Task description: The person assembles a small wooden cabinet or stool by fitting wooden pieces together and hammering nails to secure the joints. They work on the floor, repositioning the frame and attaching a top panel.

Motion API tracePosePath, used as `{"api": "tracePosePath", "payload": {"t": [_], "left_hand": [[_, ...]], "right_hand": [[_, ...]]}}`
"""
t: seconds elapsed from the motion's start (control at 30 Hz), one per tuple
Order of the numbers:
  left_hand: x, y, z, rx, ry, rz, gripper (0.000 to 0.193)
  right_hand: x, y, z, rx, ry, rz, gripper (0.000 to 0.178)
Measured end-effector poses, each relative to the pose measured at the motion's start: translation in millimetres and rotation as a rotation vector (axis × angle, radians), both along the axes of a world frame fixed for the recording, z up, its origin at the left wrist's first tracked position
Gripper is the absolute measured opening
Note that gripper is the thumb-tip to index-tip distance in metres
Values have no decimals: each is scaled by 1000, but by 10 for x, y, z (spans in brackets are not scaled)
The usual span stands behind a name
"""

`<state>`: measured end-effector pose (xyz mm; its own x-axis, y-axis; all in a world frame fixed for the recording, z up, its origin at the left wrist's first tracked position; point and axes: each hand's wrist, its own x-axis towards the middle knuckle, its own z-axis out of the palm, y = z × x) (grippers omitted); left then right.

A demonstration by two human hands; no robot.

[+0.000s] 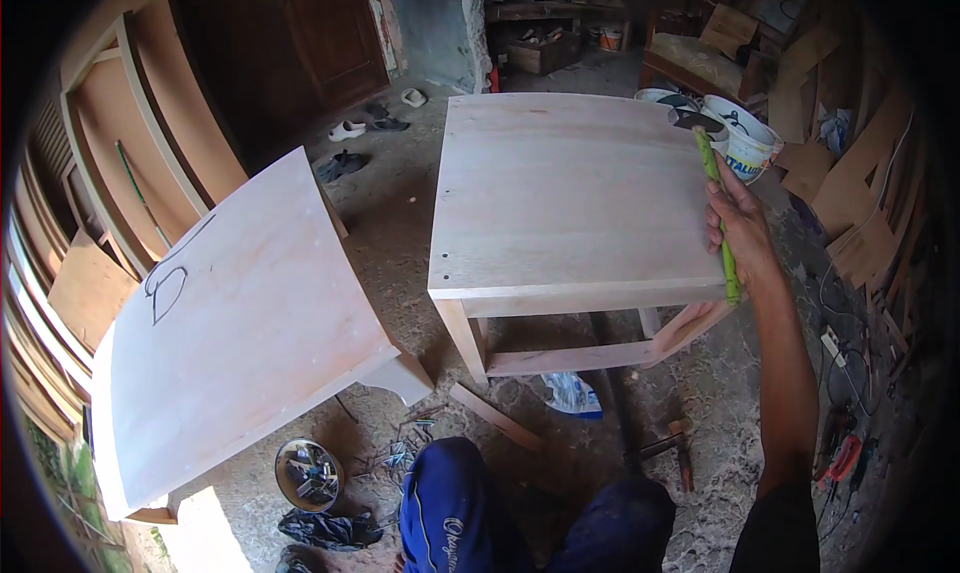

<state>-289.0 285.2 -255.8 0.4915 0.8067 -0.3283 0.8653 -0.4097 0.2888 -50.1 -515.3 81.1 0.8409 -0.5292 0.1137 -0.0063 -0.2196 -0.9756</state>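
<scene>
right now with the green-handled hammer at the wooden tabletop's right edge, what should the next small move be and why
Probably bring the left hand, out of view here, to the left edge of the pale wooden tabletop as a brace: only the right hand shows, gripping the green-handled hammer by the right edge.

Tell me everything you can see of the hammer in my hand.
The hammer has a dark, metal-looking head and a long, slim, bright yellow-green handle whose material I can't tell. Your right hand grips it around the middle of the handle. The head is at the far end, the butt nearer you. In view, it crosses the right side of the pale wooden top; whether it touches that is unclear.
</scene>
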Motion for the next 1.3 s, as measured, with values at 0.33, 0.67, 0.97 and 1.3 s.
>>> {"api": "tracePosePath", "payload": {"t": [0.33,0.67,0.97,1.3], "left_hand": [[713,-1510,1061,-579,-704,-248,3],[2230,-3678,2826,-1121,-1018,-852,20],[3010,-4555,3098,-690,-1203,-1419,8],[3091,-4582,3033,-572,-1115,-1402,14]], "right_hand": [[-83,-90,-22,9,-65,72,55],[-47,-73,-21,13,-97,67,56],[-72,-46,23,8,-81,42,56],[-78,-51,8,10,-96,53,57]]}}
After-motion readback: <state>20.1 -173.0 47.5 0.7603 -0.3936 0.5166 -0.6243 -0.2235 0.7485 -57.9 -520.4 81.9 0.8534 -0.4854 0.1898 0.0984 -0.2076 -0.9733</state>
